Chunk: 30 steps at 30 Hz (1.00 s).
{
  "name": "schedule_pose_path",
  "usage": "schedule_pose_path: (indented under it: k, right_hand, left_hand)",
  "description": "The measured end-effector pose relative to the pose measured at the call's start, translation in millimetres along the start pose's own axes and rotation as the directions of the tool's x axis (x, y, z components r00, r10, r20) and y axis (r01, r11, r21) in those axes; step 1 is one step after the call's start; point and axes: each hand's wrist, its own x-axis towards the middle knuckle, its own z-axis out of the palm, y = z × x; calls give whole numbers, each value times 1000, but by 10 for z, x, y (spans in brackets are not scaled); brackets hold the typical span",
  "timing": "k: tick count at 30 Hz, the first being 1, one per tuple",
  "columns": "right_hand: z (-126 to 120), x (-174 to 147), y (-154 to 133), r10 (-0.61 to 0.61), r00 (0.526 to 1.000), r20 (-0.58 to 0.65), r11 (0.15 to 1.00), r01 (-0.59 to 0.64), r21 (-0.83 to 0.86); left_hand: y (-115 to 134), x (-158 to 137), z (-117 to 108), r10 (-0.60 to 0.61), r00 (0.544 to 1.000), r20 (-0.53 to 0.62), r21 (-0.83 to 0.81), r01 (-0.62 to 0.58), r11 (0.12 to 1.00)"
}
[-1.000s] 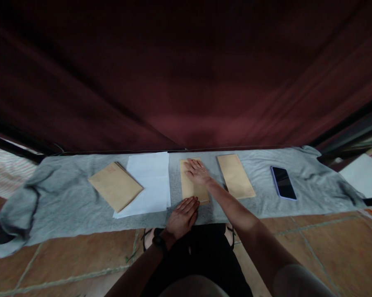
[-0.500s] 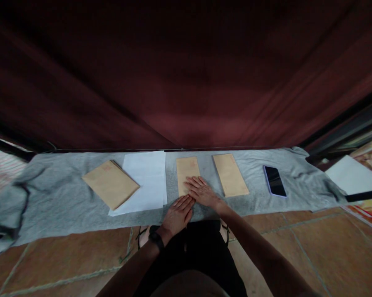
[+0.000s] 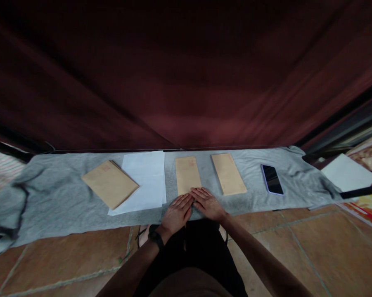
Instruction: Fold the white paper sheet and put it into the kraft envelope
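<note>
The left hand [image 3: 176, 212] and right hand [image 3: 208, 205] lie flat, gripping nothing, over the near end of a kraft-paper envelope [image 3: 188, 173] on gray cloth [image 3: 58, 194], seemingly to press it smooth; at left, an envelope stack [image 3: 110, 184] overlaps white paper sheets [image 3: 147, 175], apparently within easy reach.

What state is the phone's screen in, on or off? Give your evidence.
It looks off: the phone lies face up on the grey cloth, its screen black with no lit display visible.
</note>
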Motion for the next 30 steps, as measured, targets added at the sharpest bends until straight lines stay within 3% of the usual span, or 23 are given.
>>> schedule_pose_path:
  k: [10,16,22,30]
  right_hand:
    - [-28,-109,-86,27,994,-106,999,-30,-27]
    - [-48,-166,-105,-7,986,-166,1000,7,0]
    - [-95,-151,-104,7,988,-157,998,2,60]
    - [-92,-150,-119,51,990,-133,996,-40,85]
  left_hand:
    - [-20,83,-73,-40,999,22,-44,41,998]
    - [-304,516,-85,-35,996,83,-14,37,999]
    - [-613,989,154,-14,990,143,102,-1,995]
    - [-864,1439,377,-48,997,52,121,41,992]
